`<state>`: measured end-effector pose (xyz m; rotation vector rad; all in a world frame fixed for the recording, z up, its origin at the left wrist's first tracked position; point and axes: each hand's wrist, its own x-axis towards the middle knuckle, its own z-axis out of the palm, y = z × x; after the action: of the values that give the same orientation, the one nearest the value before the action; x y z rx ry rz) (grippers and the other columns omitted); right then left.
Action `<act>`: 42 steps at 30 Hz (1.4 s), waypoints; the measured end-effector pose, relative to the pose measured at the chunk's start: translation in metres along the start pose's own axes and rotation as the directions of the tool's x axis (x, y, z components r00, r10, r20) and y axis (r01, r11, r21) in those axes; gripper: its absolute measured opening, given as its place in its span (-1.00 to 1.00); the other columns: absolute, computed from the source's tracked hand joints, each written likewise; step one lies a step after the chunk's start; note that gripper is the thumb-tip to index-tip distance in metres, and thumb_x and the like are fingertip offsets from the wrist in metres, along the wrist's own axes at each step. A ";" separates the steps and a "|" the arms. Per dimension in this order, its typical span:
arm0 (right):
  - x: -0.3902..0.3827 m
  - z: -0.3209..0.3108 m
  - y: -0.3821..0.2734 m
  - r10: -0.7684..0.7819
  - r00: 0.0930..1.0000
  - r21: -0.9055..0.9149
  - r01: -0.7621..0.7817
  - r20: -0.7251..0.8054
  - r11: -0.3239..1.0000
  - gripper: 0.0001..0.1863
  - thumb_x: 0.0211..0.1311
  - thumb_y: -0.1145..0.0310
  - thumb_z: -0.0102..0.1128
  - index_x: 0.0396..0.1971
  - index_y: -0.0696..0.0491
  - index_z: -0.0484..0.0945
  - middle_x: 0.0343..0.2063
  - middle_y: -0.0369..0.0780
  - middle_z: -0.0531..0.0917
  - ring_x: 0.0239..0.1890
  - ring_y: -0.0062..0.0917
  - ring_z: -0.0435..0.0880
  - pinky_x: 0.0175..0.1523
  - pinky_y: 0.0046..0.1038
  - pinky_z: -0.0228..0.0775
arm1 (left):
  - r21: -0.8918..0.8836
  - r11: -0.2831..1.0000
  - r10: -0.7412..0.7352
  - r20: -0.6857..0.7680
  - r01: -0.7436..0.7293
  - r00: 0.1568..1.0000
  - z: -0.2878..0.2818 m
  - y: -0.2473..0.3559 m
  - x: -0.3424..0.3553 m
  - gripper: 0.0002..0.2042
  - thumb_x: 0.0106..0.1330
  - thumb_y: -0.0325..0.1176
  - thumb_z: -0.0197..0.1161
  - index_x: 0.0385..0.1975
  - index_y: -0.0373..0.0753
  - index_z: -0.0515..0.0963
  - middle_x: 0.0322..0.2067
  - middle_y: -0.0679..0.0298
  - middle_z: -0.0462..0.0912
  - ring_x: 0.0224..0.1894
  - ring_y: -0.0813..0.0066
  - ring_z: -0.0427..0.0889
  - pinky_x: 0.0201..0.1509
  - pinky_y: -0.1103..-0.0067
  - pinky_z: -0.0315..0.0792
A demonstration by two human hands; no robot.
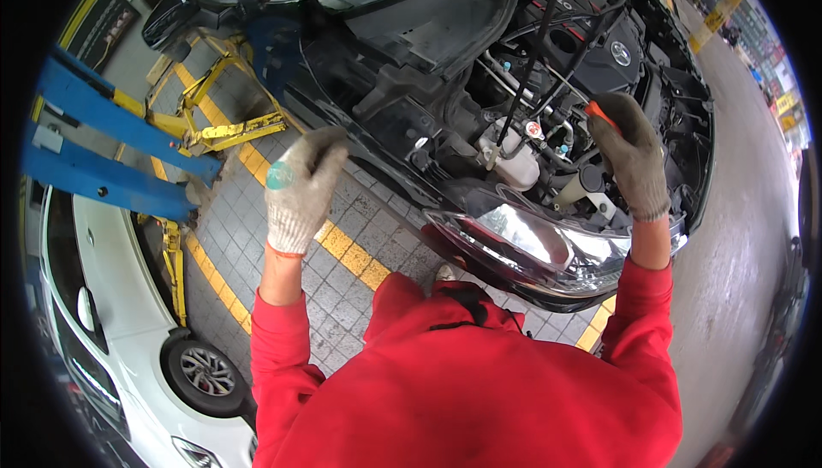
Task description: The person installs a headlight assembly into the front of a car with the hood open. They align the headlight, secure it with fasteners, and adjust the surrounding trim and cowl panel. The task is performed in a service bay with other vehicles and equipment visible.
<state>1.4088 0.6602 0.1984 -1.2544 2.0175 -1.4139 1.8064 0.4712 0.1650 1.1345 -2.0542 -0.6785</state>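
Observation:
My left hand [308, 181], in a pale knit glove with a green patch on its back, is raised beside the fender of a dark car. Its fingers are bent close together, and I see nothing between them. Over the right side of the open engine bay, my right hand [632, 158] wears a greyer, soiled glove. Its fingers close around a small orange-handled tool [602, 114]; the rest of the tool is hard to make out. Below that hand lie a black-capped filler neck [591, 178] and a whitish fluid tank [516, 166]. The headlight [514, 232] is nearest to me.
A dark prop rod [533, 48] slants up from the bay. The engine cover [599, 53] lies beyond. To the left stand a blue lift post [103, 172] with yellow lift arms [235, 132] and a white car [128, 288]. Grey tiles [330, 331] with yellow stripes run underfoot.

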 end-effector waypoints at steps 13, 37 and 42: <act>0.169 0.103 -0.003 -0.390 0.837 -0.481 0.542 0.384 0.689 -0.61 0.54 0.11 0.42 0.15 0.06 0.78 0.00 -0.12 0.80 0.07 -0.20 0.81 0.21 -0.25 0.63 | 0.104 0.927 0.257 0.520 -0.359 0.814 0.088 -0.043 0.244 -0.68 0.57 -0.25 0.39 0.20 -0.25 0.76 0.03 0.07 0.88 0.01 0.20 0.87 0.12 0.43 0.67; 0.277 0.195 -0.046 0.092 0.765 -0.735 0.568 0.637 0.370 -0.55 0.16 0.13 0.47 -0.07 0.15 0.86 -0.19 0.00 0.88 -0.15 -0.06 0.88 -0.07 -0.07 0.72 | 0.119 0.946 0.087 0.803 -0.301 0.590 0.139 -0.038 0.295 -0.64 0.41 -0.20 0.51 0.11 -0.22 0.83 -0.09 0.04 0.91 -0.13 0.15 0.88 0.06 0.35 0.69; 0.298 0.209 -0.049 0.144 0.791 -0.762 0.498 0.595 0.413 -0.55 0.16 0.09 0.47 -0.09 0.14 0.87 -0.23 0.00 0.87 -0.13 -0.10 0.89 -0.04 -0.07 0.71 | 0.142 0.910 0.133 0.791 -0.390 0.598 0.139 -0.036 0.296 -0.65 0.40 -0.17 0.51 0.10 -0.18 0.84 -0.11 0.03 0.90 -0.15 0.13 0.87 0.01 0.34 0.70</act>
<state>1.4217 0.2933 0.2069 -2.0504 2.1677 0.3000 1.6036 0.2130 0.1445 0.6812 -3.0896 -0.7962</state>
